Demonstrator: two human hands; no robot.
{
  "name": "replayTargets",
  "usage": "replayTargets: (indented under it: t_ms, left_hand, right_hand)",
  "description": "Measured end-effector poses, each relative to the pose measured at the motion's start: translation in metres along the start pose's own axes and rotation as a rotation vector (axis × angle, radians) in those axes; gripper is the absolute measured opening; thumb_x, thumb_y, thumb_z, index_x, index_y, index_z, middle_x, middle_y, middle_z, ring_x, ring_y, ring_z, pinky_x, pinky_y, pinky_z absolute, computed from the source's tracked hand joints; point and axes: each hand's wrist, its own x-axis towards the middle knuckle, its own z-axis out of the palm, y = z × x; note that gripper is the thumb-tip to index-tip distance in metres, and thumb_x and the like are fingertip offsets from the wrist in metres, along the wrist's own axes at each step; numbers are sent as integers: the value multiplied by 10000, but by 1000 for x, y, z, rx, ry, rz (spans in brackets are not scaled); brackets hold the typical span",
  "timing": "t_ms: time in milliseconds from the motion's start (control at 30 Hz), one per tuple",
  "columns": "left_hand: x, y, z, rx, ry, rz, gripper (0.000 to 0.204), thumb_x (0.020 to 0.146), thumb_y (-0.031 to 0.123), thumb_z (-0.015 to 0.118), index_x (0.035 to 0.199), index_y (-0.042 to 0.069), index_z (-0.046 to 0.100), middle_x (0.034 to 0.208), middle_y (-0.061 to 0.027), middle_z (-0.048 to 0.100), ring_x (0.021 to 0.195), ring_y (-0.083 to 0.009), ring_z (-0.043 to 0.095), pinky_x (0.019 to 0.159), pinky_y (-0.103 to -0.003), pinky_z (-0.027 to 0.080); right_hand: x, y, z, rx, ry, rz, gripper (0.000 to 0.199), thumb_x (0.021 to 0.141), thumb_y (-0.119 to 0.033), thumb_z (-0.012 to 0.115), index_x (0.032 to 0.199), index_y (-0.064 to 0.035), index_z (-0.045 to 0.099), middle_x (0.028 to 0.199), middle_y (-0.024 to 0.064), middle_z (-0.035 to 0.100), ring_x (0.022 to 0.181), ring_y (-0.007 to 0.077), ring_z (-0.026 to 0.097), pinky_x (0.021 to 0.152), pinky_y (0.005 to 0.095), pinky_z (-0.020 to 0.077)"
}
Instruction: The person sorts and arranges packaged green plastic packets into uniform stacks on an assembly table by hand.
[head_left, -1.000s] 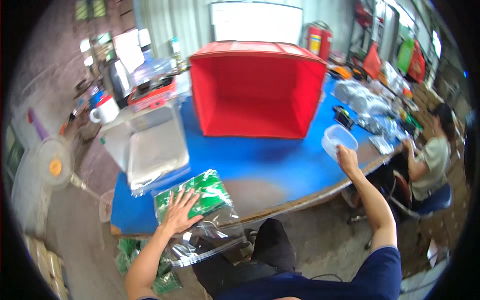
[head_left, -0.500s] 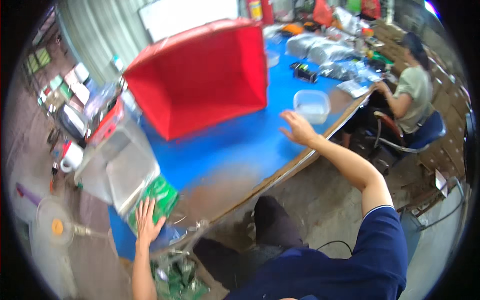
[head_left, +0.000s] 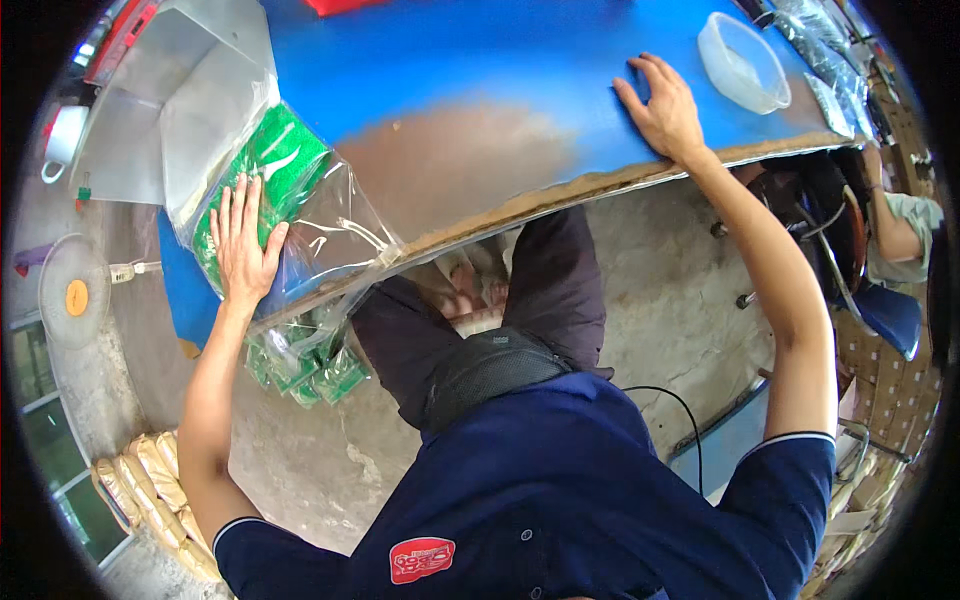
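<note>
My left hand [head_left: 242,240] lies flat, fingers stretched out, on a clear plastic bag with green contents [head_left: 275,160] at the table's left end. The bag's loose clear part trails toward the front edge. On the right, my right hand [head_left: 663,108] rests on the blue tabletop [head_left: 480,50] with fingers apart and nothing in it. Nearest to it, farther right, stands a clear rectangular plastic tub [head_left: 742,65]. A translucent plastic bin [head_left: 180,105], tilted, touches the far side of the green bag.
Several green packets [head_left: 310,370] lie below the table's left front edge. A fan [head_left: 75,290] stands at far left, near stacked tan packages [head_left: 155,490]. A seated person [head_left: 900,235] and a blue chair [head_left: 885,315] are at right. Clear-wrapped goods [head_left: 825,45] lie at far right.
The view has tilted down, so the large red box is almost out of sight. My left hand stays on the green bag; my right stays spread on the table.
</note>
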Motion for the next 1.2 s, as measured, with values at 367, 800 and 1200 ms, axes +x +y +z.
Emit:
replayTargets:
  t_ms: [367,800,1200]
  left_hand:
    - [9,16,-5,-23,26,10,750,922,513,591,1543,151,374,1595,-120,346,1465,-370,296,1193,-540,179]
    - [32,-10,-13,-147,-190,-5,783,926,643,512,1577,279,275,1619,-104,297,1485,-362,264,1191,-644,149]
    - [-102,155,-112,-774,611,60,209,821,179,698,692,80,568,671,-94,587,603,-300,610,562,-406,490]
  right_hand:
    - [-2,10,-11,-38,-79,4,488,968,-397,601,1288,-28,604,1373,199,573,1276,376,527,1089,423,397]
    - [15,6,-20,-139,-201,-183,421,1044,-274,449,1301,48,533,1300,270,568,1189,433,536,1041,475,423]
    - [11,-177,-118,-209,-456,-842,345,861,-189,689,1134,-3,595,962,185,657,900,364,626,801,470,497]
